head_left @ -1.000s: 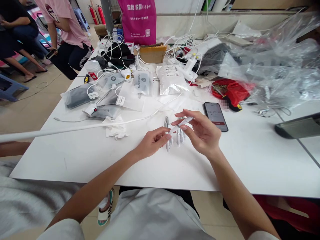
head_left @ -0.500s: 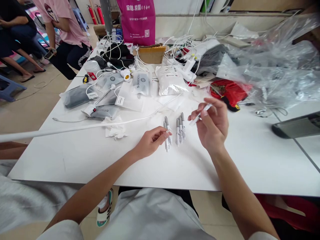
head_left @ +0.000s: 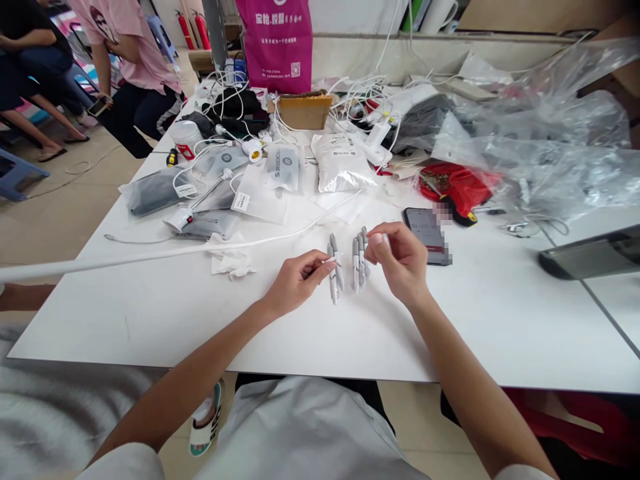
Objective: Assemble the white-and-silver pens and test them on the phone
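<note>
**Room:** Workshop floor, a co-worker in a pink T-shirt (head_left: 120,33) standing at the far left, two red fire extinguishers (head_left: 186,30) against the back wall.

**Table:** Long white work table (head_left: 125,327) crowded at its far end with white cables (head_left: 355,100), sealed pouches and loose plastic sheeting (head_left: 545,153).

**Backdrop:** Magenta tote bag (head_left: 274,40) hanging beyond the table; cardboard box (head_left: 304,110) and silver foil pouch (head_left: 341,163) in front of it.

**Right of frame:** Red bag (head_left: 457,187) under the plastic; smartphone (head_left: 425,233) lying face up, just beyond the right hand.

**Near the hands:** Crumpled tissue (head_left: 230,263) and a long white cable (head_left: 150,253) on the tabletop, left of the work.

**Left hand:** Left hand (head_left: 293,283) poised over the table, thumb and forefinger pinching a thin white piece (head_left: 330,262), other fingers curled.

**Right hand:** Right hand (head_left: 400,263) raised, fingertips (head_left: 376,239) drawn together; anything between them is hidden.

**Items:** Slim grey-and-white sticks in two upright-lying rows on the table, the left row (head_left: 334,273) just under the left fingers, the right row (head_left: 360,263) touching-close to the right hand, a narrow gap between rows.
</note>
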`<control>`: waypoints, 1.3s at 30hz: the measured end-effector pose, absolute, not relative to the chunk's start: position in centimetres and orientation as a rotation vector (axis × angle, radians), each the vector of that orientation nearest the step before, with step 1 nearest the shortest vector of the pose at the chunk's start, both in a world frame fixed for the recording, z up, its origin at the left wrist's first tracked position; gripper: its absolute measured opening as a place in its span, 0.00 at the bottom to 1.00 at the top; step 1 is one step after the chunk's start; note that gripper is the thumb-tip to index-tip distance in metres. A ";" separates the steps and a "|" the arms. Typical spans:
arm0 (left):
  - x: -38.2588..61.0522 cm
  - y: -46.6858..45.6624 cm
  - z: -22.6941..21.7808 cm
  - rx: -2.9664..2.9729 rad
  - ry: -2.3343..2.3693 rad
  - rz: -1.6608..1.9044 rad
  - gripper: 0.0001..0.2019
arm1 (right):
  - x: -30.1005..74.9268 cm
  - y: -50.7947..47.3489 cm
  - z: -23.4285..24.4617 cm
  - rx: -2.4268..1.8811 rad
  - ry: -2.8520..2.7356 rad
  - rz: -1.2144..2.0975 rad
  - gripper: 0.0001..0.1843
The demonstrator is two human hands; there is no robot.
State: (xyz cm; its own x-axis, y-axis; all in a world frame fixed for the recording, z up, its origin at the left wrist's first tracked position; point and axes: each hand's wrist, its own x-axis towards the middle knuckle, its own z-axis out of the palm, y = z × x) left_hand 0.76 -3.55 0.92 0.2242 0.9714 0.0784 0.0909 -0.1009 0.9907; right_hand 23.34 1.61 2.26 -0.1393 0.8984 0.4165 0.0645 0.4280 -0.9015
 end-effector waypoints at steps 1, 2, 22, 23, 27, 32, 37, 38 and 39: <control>0.8 -3.5 0.9 1.444 1.075 1.063 0.19 | 23.5 1.8 2.1 -0.871 -1.480 0.934 0.13; 0.7 -3.5 0.8 1.441 1.076 1.069 0.19 | 23.6 1.9 2.1 -0.857 -1.445 0.949 0.13; 0.6 -3.5 1.2 1.476 1.045 1.040 0.17 | 22.3 0.2 2.3 -0.880 -1.780 0.926 0.08; 0.6 -3.5 1.3 1.474 1.046 1.041 0.17 | 22.3 0.2 2.3 -0.879 -1.780 0.925 0.08; 0.6 -3.5 1.3 1.475 1.047 1.039 0.17 | 22.2 0.2 2.2 -0.887 -1.789 0.914 0.08; 0.6 -3.5 1.1 1.478 1.044 1.045 0.17 | 22.2 0.2 2.1 -0.918 -1.781 0.943 0.10; 0.6 -3.5 1.2 1.486 1.044 1.040 0.17 | 22.1 0.1 2.1 -0.914 -1.795 0.952 0.10; 0.7 -3.5 1.3 1.486 1.044 1.040 0.17 | 22.0 0.1 2.1 -0.913 -1.810 0.952 0.11; 0.7 -3.5 1.3 1.487 1.045 1.039 0.17 | 22.0 0.1 2.1 -0.910 -1.828 0.957 0.11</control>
